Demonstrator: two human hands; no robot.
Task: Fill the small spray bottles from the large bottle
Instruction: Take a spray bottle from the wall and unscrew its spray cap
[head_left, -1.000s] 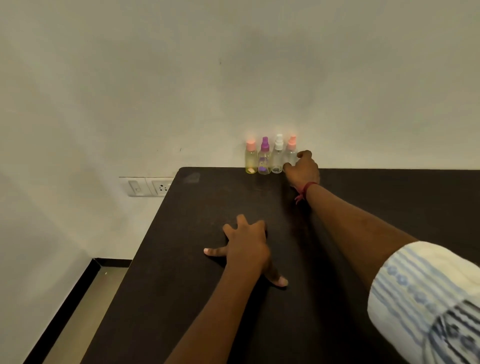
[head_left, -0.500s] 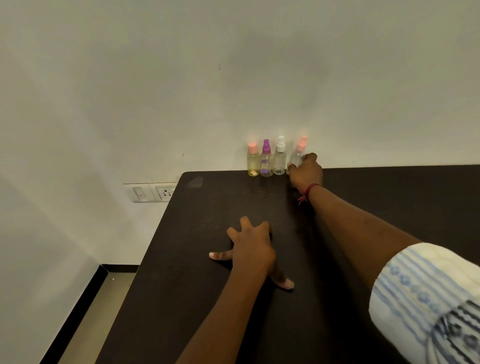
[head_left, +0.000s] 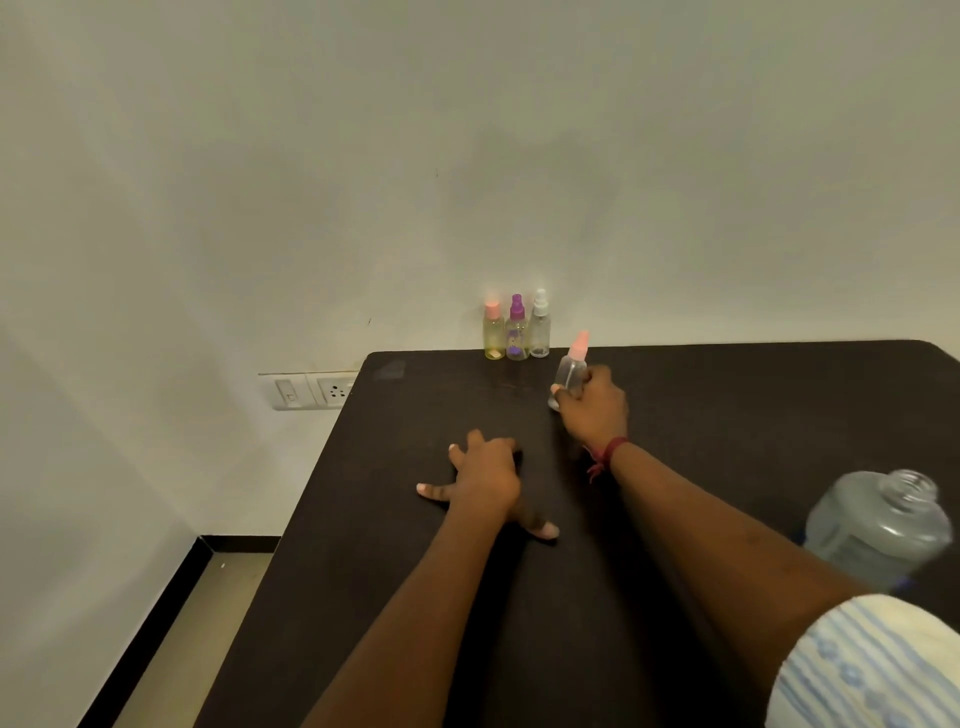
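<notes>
Clear plastic under a pink cap: the small spray bottle (head_left: 570, 371) is in my right hand (head_left: 595, 410), fingers and thumb curled round its lower body. Its long axis is close to upright but leans, base toward me and to the left, cap pointing up and a little right (whether the base touches the table (head_left: 727, 395) I cannot tell). It is near the row of three bottles (head_left: 517, 345), on my side of the row and just to its right. That row stands upright at the table's far edge by the wall: pink-capped bottle (head_left: 493, 335) with yellowish liquid, purple-capped bottle (head_left: 516, 314), white-capped bottle (head_left: 540, 327), side by side. My left hand (head_left: 485, 480) lies well nearer me than the row, palm down on the table, fingers straight and spread, holding nothing. The large bottle (head_left: 878, 525) stands far right of the row and much nearer me, beside my right forearm, its uncapped neck pointing up.
</notes>
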